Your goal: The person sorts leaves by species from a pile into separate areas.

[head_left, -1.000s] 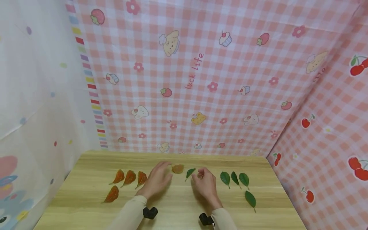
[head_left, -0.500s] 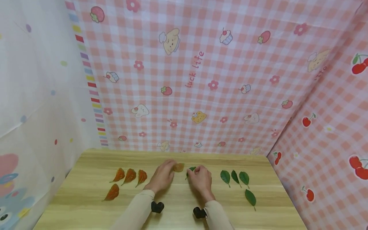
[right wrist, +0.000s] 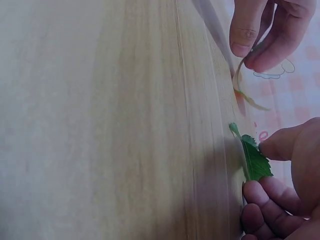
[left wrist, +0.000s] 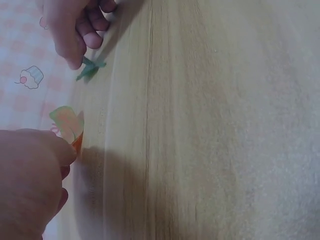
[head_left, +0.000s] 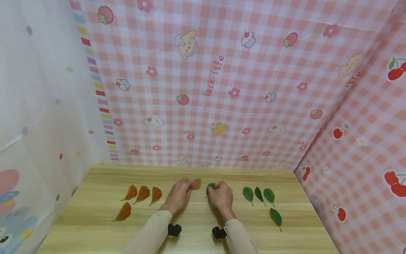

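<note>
In the head view, my left hand [head_left: 177, 194] pinches a pale orange leaf [head_left: 196, 183] at its left end, near the back of the table. The left wrist view shows this leaf [left wrist: 69, 122] curving up from the thumb and finger, with a greenish edge. A short way to the right, my right hand [head_left: 221, 198] pinches a green leaf [head_left: 210, 186], partly covered by the fingers. Seen from the right wrist, that leaf [right wrist: 255, 161] has a toothed edge and sits between thumb and fingers, its stem pointing toward the other hand.
Several orange-red leaves [head_left: 143, 193] lie on the wooden table [head_left: 193, 225] at left, three in a row and one nearer [head_left: 123, 212]. At right lie three green leaves [head_left: 248, 194] in a row, with another green leaf [head_left: 276, 217] in front. A checked cloth [head_left: 203, 113] hangs behind.
My left hand has moved right to the pale orange leaf and now pinches it. My right hand has moved left onto the green leaf and grips it. The leaves at the sides stay put.
</note>
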Motion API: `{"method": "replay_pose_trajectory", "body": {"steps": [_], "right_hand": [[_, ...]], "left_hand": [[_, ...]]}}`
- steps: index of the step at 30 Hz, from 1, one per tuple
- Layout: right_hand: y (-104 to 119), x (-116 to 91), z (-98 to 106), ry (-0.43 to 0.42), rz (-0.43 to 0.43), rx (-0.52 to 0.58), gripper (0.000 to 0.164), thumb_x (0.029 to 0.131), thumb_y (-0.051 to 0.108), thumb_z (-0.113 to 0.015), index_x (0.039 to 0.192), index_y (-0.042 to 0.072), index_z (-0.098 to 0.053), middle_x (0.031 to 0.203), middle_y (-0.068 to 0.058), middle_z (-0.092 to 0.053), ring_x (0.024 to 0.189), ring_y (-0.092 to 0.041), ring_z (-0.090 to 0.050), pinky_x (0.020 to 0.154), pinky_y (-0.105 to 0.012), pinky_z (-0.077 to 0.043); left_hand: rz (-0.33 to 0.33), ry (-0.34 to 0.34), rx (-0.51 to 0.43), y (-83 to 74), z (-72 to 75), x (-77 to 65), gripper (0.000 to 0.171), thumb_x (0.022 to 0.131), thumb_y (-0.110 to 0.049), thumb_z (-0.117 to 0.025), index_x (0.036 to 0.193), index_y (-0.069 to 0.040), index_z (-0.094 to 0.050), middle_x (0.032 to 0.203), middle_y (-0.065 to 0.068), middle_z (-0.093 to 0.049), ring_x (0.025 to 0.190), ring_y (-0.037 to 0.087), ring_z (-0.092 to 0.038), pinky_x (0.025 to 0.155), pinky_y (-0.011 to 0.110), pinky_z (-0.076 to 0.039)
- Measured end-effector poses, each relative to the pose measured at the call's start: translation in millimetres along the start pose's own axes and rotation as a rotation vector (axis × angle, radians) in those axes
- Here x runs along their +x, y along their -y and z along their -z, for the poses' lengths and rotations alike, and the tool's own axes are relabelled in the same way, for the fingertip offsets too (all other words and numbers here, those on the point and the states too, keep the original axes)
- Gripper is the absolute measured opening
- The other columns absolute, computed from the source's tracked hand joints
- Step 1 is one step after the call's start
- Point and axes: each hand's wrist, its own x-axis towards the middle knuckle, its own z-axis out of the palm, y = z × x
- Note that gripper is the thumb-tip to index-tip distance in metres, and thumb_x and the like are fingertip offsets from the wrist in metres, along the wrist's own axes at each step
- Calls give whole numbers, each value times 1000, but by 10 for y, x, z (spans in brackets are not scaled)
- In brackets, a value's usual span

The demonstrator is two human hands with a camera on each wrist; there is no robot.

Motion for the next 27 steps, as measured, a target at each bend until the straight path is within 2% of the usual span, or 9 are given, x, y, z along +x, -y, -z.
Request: {"method": "replay_pose_trajectory", "body": {"steps": [3, 5, 7, 9, 10, 14, 16, 20, 27], "right_hand": [[79, -50, 87, 14, 0, 33, 14, 92, 18, -84, 88, 9, -72, 82, -6, -75, 78, -26, -71, 71, -43, -57], [93, -64, 114, 29, -8, 51, 10, 91, 14, -82, 89, 9, -74, 83, -6, -76, 79, -25, -70, 72, -41, -57], [141, -95, 174, 55, -26, 75, 7, 92, 11, -81, 89, 8, -75, 84, -6, -75, 80, -23, -70, 73, -40, -58], [133, -103, 190, 69, -26, 93, 6, 92, 9, -81, 89, 8, -76, 84, -6, -75, 79, -22, -69, 72, -37, -57], [152, -108, 217, 75, -31, 107, 6, 92, 8, -81, 88, 8, -76, 84, -7, -75, 79, -22, -69, 72, -37, -57], [76, -108, 219, 71, -4, 152, 7, 91, 9, -80, 85, 11, -75, 80, -3, -73, 75, -18, -66, 69, -31, -54], [21, -102, 209, 71, 16, 158, 8, 91, 9, -79, 85, 11, -75, 78, -2, -72, 72, -17, -65, 66, -30, -52], [-18, -101, 241, 86, 29, 166, 9, 94, 8, -78, 86, 9, -77, 78, -3, -73, 71, -17, -64, 65, -30, -52], [70, -165, 414, 142, -55, 169, 7, 100, 7, -80, 93, 8, -78, 85, -5, -76, 75, -13, -65, 70, -28, -54]], "left_hand": [[-31, -41, -5, 52, -33, -12, 14, 97, 9, -79, 104, -4, -81, 104, 10, -79, 98, 31, -78, 87, 47, -68], [-75, -73, 5, 194, -137, -10, 15, 96, 8, -80, 102, -6, -81, 100, 9, -78, 92, 26, -76, 81, 43, -67], [-109, -86, 8, 270, -193, -17, 15, 95, 7, -81, 100, -8, -81, 97, 7, -78, 89, 23, -75, 78, 40, -65], [-106, -79, -4, 273, -196, -34, 16, 95, 7, -81, 100, -8, -82, 97, 7, -78, 89, 23, -74, 78, 39, -65], [-99, -72, -10, 266, -194, -45, 16, 95, 7, -81, 100, -7, -82, 97, 7, -78, 89, 23, -74, 78, 39, -65], [-12, -20, -37, 41, -33, -98, 14, 95, 9, -81, 101, -4, -83, 99, 10, -80, 93, 28, -77, 83, 44, -67], [8, -6, -21, 0, -9, -114, 13, 97, 8, -81, 102, -4, -83, 100, 10, -80, 94, 27, -77, 83, 42, -68], [5, -12, 31, -54, 27, -128, 11, 99, 3, -82, 101, -7, -83, 98, 8, -79, 90, 23, -77, 80, 38, -67], [-49, -71, 60, -104, 98, -173, 9, 98, -2, -86, 97, -10, -83, 93, 4, -79, 83, 21, -76, 76, 37, -66]]}}
